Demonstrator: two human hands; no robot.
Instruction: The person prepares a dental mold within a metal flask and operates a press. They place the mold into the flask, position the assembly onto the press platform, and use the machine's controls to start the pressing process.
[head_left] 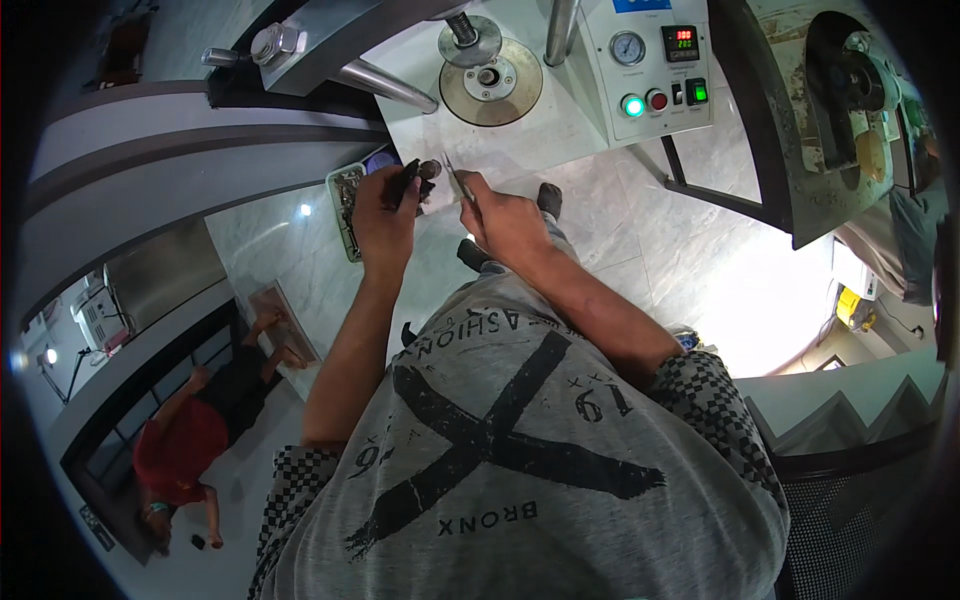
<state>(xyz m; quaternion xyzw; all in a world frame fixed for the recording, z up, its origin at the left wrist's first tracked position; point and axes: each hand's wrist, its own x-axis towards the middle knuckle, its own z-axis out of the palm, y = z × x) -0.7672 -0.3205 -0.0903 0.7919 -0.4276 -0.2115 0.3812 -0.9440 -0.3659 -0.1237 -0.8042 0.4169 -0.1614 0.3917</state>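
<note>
My left hand (385, 222) is closed on a small dark piece (404, 182) with an uneven outline; its exact kind is too small to tell. Against that piece, by the fingertips, shows a small round brownish disc (430, 170). Closed fingers of my right hand (503, 222) grip a slim, pointed metal hand tool (456, 177), its tip aimed away from me, just right of the disc. Both hands are close together over the near edge of a white machine bed (570, 135).
On the bed stand a round metal platen (515, 100), a screw-driven disc (470, 45) and steel posts (385, 85). A control box (650, 75) with lit buttons is at right. A tray of small metal parts (347, 205) lies left. Another person in red (185, 440) is far left.
</note>
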